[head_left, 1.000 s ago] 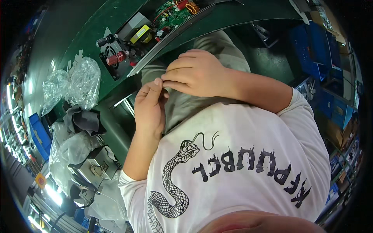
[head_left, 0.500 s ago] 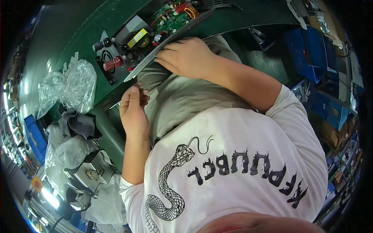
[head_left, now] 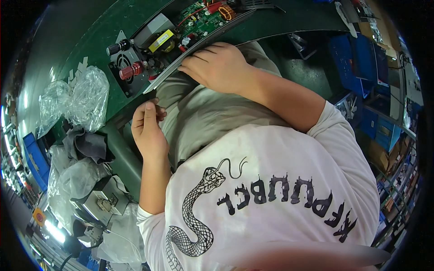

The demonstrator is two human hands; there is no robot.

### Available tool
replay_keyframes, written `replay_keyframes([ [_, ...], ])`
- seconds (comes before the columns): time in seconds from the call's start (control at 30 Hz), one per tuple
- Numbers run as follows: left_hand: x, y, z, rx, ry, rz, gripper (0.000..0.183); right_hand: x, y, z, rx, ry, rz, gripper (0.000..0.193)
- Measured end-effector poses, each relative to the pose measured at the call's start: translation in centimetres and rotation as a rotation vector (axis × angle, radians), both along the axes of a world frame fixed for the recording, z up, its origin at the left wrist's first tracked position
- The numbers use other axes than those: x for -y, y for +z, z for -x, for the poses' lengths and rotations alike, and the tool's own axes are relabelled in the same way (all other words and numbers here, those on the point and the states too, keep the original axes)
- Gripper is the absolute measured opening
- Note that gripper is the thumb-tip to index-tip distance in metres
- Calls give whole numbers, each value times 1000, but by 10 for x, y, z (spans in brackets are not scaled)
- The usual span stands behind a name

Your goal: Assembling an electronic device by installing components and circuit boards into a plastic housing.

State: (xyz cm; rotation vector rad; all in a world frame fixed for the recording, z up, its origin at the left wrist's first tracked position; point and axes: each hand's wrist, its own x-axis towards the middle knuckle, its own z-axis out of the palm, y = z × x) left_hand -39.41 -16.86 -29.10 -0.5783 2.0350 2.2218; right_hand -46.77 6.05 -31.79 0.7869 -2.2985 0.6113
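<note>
An uncased power inverter [head_left: 205, 34] lies tilted at the top of the view, its green circuit board, yellow transformer [head_left: 161, 41] and copper coil exposed. Its end plate [head_left: 125, 67] carries a fan, a black terminal [head_left: 118, 47] and a red terminal [head_left: 131, 71]. My right hand [head_left: 217, 67] is closed at the inverter's near metal side wall, fingers bent against the edge and partly hidden. Just below that wall's left end, apart from it, my left hand [head_left: 150, 128] has its thumb and fingers pinched together; anything between them is too small to make out.
The inverter rests on a green work table [head_left: 289, 18]. Clear plastic bags [head_left: 90, 97] lie at the left, above a dark grey cloth [head_left: 88, 144]. A white-and-metal box [head_left: 106, 203] stands lower left. Blue bins [head_left: 355, 63] are at the right.
My left hand has shifted slightly left and down, a little farther from the wall's end. My right hand stays at the side wall. The view has drifted slightly.
</note>
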Motion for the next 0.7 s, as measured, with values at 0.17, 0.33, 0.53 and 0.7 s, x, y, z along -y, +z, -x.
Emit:
replay_keyframes([
  [0.17, 3, -1, 1, -26, -24, 54, 21, -9, -3, 4, -67, 45, -56, 18],
  [0.33, 7, -2, -1, 5, 12, 59, 21, -12, 26, -3, -148, -27, -136, 21],
  [0.53, 15, -11, 1, 20, -10, 31, 22, -14, 48, 19, 171, 15, -164, 21],
  [0.7, 22, -14, 1, 5, -100, 56, 18, -3, 69, 24, 376, 3, -157, 19],
])
